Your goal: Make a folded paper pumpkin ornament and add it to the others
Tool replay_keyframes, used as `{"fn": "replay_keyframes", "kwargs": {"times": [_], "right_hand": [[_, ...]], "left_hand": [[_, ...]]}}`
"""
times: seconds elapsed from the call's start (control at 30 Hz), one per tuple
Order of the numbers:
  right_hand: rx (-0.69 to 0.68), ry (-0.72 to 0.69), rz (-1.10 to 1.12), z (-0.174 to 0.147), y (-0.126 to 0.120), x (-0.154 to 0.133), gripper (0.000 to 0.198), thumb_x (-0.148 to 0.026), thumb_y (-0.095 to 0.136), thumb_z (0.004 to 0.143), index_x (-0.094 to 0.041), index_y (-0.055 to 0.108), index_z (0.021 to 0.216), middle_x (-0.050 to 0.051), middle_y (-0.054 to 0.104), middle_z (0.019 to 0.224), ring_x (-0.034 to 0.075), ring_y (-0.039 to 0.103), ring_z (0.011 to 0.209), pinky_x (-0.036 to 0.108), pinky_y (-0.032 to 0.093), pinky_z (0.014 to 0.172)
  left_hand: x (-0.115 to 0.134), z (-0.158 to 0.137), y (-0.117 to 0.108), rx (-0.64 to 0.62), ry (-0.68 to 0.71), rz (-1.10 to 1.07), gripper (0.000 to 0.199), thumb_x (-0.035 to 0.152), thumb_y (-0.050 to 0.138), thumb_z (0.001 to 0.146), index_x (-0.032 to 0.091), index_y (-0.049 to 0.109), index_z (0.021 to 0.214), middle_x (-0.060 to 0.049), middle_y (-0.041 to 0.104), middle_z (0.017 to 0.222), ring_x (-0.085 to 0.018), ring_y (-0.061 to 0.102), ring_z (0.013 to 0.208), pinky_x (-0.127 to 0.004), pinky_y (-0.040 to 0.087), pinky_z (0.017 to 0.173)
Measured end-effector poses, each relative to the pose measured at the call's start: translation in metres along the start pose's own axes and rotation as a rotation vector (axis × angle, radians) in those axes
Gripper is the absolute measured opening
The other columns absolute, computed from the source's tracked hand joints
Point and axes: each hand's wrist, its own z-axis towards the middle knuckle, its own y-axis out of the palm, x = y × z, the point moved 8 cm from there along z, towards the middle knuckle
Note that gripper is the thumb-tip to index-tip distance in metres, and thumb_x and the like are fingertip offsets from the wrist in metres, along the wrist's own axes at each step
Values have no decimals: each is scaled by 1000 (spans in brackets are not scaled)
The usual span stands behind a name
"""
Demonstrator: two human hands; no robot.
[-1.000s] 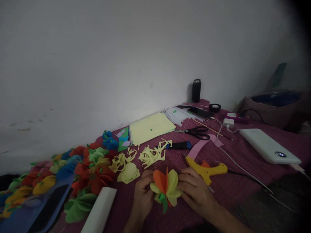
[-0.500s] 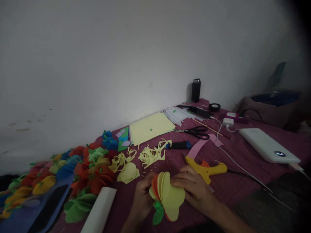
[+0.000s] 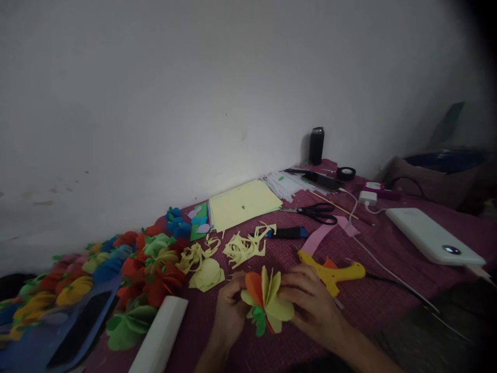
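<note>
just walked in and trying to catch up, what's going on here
A person's left hand and right hand hold a yellow-and-orange petalled piece from either side, its petals fanned out and a green bit showing at the front. A yellow corded tool, probably a glue gun, lies just beyond the right hand. Pale yellow scraps lie farther back, and many colourful petalled pieces are piled to the left.

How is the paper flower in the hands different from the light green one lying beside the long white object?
Colour: the held flower is yellow and orange with a bright green piece attached, while the light green flower shows only green.
Place: the held flower is between the left hand and right hand; the light green flower lies on the tablecloth.
Both have rounded, fanned-out petals.
</note>
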Motion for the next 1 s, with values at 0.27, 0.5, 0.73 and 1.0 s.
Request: {"fn": "replay_keyframes", "kwargs": {"times": [0.27, 0.5, 0.73, 1.0], "right_hand": [[49, -70, 32, 2, -10, -20, 17, -17, 55, 85, -25, 62, 98, 1, 68, 83, 18, 55, 82, 37, 42, 78], [52, -38, 45, 0, -9, -17, 13, -22, 59, 85, -26, 61, 97, 0, 69, 81, 18, 56, 80, 38, 42, 76], [115, 204, 175, -9, -14, 5, 9, -20, 49, 87, -22, 53, 95, 3, 62, 79, 19, 57, 76, 34, 45, 70], [155, 216, 51, -4, -11, 17, 27, -16, 60, 81, -23, 54, 106, 5, 59, 93, 20, 56, 87, 34, 46, 75]], "left_hand": [[5, 2, -2, 12, 50, 60, 16, 11, 56, 65, 18, 69, 71, -3, 60, 80, -18, 54, 82, -28, 43, 75], [6, 2, -3, 39, 42, 58, 20, 8, 52, 63, 19, 68, 67, -3, 61, 79, -18, 55, 80, -27, 43, 72], [4, 3, -6, 74, 19, 23, 20, 6, 54, 62, 19, 68, 66, -1, 60, 77, -16, 55, 77, -26, 42, 73], [-3, 2, -5, 58, -2, -22, 18, 6, 55, 64, 19, 68, 67, 0, 59, 77, -15, 54, 75, -24, 42, 68]]}}
